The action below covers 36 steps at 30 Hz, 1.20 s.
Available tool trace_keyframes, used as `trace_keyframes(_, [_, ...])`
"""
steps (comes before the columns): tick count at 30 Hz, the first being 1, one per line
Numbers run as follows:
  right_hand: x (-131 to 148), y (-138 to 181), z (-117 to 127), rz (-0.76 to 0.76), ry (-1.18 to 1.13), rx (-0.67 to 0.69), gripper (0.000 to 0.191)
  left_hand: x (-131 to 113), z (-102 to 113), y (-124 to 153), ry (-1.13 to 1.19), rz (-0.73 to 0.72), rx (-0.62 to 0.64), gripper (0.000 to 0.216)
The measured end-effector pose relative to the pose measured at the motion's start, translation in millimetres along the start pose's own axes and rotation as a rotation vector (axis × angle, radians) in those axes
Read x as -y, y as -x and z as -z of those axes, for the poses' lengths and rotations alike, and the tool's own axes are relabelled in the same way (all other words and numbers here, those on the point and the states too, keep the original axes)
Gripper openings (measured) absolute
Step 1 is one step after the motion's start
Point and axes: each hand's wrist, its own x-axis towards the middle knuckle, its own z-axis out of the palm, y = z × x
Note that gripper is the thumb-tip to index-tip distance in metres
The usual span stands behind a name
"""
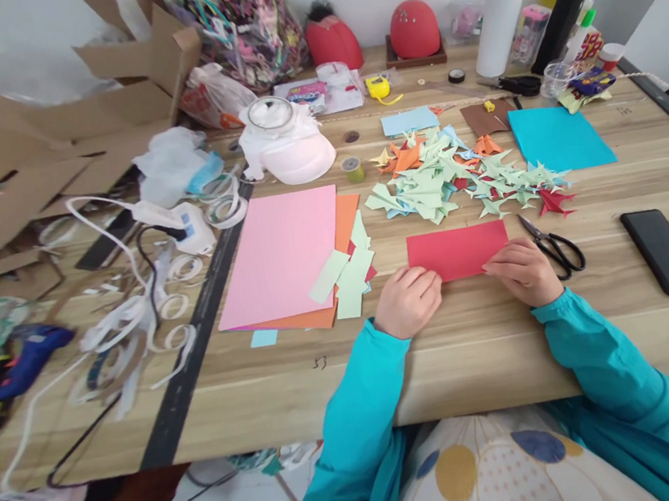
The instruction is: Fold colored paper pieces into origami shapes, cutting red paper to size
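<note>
Two hands held a red sheet point(457, 252) near the surface's near edge

The left hand point(409, 302) had its fingers closed on the sheet's near left corner, and the right hand point(523, 272) pinched its near right corner. The sheet was a plain rectangle, its long sides running roughly along the near edge of the wooden surface point(507, 367); whether all of it touched the wood could not be told.

Just beside the right hand lay black-handled scissors point(542, 236), blades towards the far edge. Nearer the right edge lay a dark phone point(667, 253).

Beyond the sheet, towards the far edge, spread a pile of folded paper shapes point(433, 185), mostly pale green, with orange and red among them. A blue sheet point(561, 137) lay to the right of the pile, towards the far right corner, where a white bottle point(500, 25) stood upright.

To the left of the left hand, a pink sheet point(285, 248) overlapped an orange sheet point(347, 212), with pale green strips point(355, 280) across their right side. Farther left, past a black strip point(196, 316), white cables and coils point(117, 318) lay tangled.
</note>
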Motion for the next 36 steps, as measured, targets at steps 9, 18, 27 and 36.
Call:
trace_keyframes(9, [-6.4,-0.7,10.9,-0.054,-0.04,-0.13,0.017,28.6,46.0,23.4,-0.254,0.066,-0.102,0.02])
trace_keyframes(18, [12.4,-2.2,-1.4,0.067,-0.073,-0.074,0.018,-29.9,27.3,-12.9,-0.165,-0.031,-0.133,0.02])
trace_keyframes(27, [31.8,-6.5,-13.3,0.13,0.153,0.05,0.014,-47.5,-3.7,-20.8,-0.257,-0.029,0.083,0.024])
trace_keyframes(36, [27.3,-3.8,-7.2,0.202,0.184,0.03,0.016,-35.5,12.6,-17.7,-0.246,-0.052,0.089,0.024])
